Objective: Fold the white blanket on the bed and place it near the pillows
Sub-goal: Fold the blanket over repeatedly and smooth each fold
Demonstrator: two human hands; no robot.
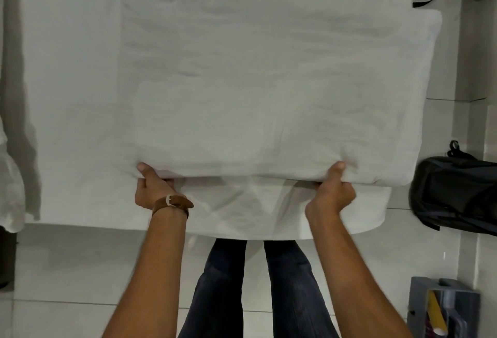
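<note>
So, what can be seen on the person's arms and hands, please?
Both forearms are bare, with no sleeves and no gloves. The left hand has a brown leather strap with a pale metal buckle around its wrist. The right hand wears nothing; no ring is visible.

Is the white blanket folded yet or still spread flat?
Partly folded: white blanket lies doubled, both hands, left hand and right hand, gripping its near edge.

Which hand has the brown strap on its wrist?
The left hand, gripping the near edge of the white blanket, has the brown strap on its wrist. The right hand grips the same edge, but its wrist is bare.
</note>
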